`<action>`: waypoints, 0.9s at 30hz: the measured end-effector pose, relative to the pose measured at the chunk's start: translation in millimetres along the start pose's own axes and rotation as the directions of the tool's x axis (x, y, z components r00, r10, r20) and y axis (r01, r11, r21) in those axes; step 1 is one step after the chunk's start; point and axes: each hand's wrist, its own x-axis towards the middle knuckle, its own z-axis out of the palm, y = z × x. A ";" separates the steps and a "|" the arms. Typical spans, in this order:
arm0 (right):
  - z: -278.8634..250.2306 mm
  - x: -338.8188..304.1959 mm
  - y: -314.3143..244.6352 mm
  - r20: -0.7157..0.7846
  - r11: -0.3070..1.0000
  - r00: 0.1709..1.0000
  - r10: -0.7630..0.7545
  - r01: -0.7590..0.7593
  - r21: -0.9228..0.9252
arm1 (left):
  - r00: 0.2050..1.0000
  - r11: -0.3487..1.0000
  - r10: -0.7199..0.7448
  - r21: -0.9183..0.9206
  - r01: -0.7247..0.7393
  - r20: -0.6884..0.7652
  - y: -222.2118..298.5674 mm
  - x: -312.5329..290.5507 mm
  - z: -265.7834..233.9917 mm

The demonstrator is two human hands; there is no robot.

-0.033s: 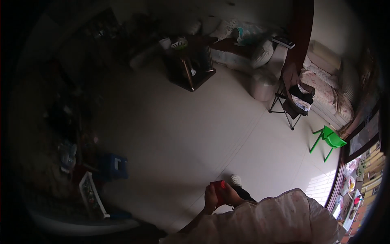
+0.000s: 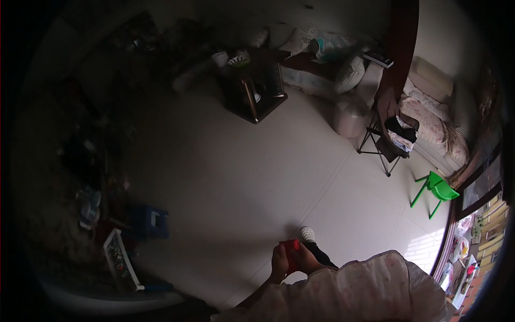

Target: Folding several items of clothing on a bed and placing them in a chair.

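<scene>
Close to my body, both hands meet around a small red boxy thing (image 2: 291, 250), too small and dim to name its kind. My left hand (image 2: 278, 263) grips its left side. On the other side, my right hand (image 2: 308, 261) is closed on it as well. Fingers hide much of its lower part. Below it hangs the pale patterned cloth of my garment (image 2: 365, 284), and one of my shoes (image 2: 307, 234) shows just beyond my right hand on the tiled floor.
A green chair (image 2: 442, 187) stands at right, near a folding stool (image 2: 391, 145) piled with cloth. Sofas (image 2: 429, 115) line the far right. A dark low table (image 2: 256, 110) stands far ahead. To the left are a blue box (image 2: 150, 221) and a white-framed panel (image 2: 122, 257).
The room has shifted slightly downward and right in the view, and my shoe is a little farther forward. Both hands still hold the red thing.
</scene>
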 end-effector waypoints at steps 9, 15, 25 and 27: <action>-10.3 247.4 -142.3 0.143 0.936 0.984 0.105 -0.050 -0.347 | 0.985 0.873 -0.173 -0.462 0.153 0.000 59.8 233.1 -4.4; 54.6 404.3 -188.0 0.385 0.896 0.919 0.089 0.094 -0.433 | 0.967 0.885 -0.153 -0.465 0.043 -0.202 106.2 361.5 -72.9; 112.9 667.6 -241.5 0.343 0.871 0.939 0.013 0.158 -0.466 | 0.986 0.902 -0.118 -0.428 0.055 -0.121 93.6 630.0 -149.0; 118.3 715.7 -277.4 0.280 0.902 0.960 -0.011 0.131 -0.412 | 0.949 0.762 -0.241 -0.566 0.315 0.203 143.8 685.0 -170.9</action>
